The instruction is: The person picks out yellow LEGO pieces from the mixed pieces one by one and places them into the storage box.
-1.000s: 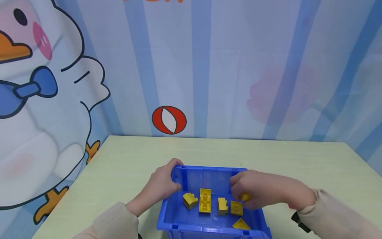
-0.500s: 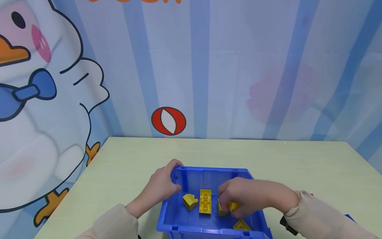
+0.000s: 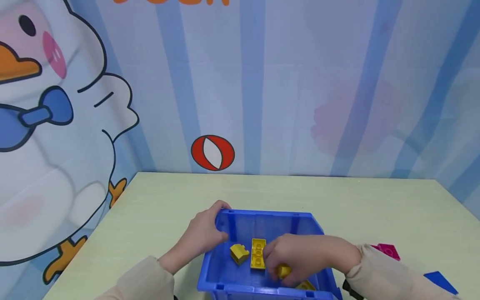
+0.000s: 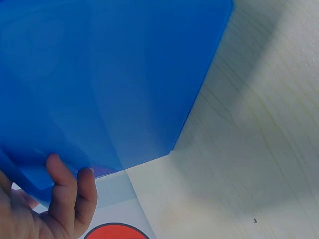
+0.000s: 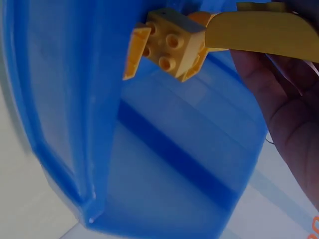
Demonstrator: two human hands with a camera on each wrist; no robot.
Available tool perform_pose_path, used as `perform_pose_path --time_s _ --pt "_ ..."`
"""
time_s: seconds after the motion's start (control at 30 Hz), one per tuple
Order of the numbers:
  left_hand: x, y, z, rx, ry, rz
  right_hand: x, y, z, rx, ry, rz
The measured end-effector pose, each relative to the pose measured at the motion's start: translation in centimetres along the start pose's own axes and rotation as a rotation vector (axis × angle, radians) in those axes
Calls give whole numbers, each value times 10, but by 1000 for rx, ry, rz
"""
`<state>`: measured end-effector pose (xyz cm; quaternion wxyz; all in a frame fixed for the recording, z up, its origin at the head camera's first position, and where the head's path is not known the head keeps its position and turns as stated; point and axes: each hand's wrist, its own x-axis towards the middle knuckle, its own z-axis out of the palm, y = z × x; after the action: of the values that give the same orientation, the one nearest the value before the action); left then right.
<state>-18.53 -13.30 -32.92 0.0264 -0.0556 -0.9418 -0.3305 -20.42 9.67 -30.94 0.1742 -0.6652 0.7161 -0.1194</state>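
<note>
A blue plastic bin (image 3: 240,287) stands on the table with several yellow toy building blocks in it. My left hand (image 3: 202,229) grips the bin's far left corner, its fingers curled over the rim in the left wrist view. Inside the bin, my right hand (image 3: 300,254) holds a yellow building block (image 5: 264,36) with a curved edge. Left of that hand lie a rectangular yellow block (image 3: 258,260) and a smaller yellow block (image 3: 239,253). A triangular yellow piece (image 3: 306,285) shows partly below it. In the right wrist view, a studded yellow block (image 5: 172,45) lies close to the held one.
On the pale wooden table (image 3: 187,187), a pink block (image 3: 388,251) lies right of the bin. A blue triangular piece (image 3: 440,282) is partly covered by the right sleeve. Behind the table hangs a striped cartoon backdrop (image 3: 281,104).
My right hand has moved left and nearer through the bin with the yellow building block, now covering two square yellow blocks. The left hand keeps its grip on the bin.
</note>
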Motion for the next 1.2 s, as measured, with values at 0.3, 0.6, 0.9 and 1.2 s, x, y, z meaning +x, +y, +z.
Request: perform_pose_path --time_s 0.3,0.6,0.9,1.2 --pt "1 1 -1 0 2 0 8 13 18 -6 -69 -9" --pt "2 0 0 2 -4 -4 8 85 75 -15 -103 -30" --pt "1 0 1 3 -5 -2 9 91 83 1 -117 -60" --pt "1 0 1 8 -2 -2 16 90 86 -6 -143 -121"
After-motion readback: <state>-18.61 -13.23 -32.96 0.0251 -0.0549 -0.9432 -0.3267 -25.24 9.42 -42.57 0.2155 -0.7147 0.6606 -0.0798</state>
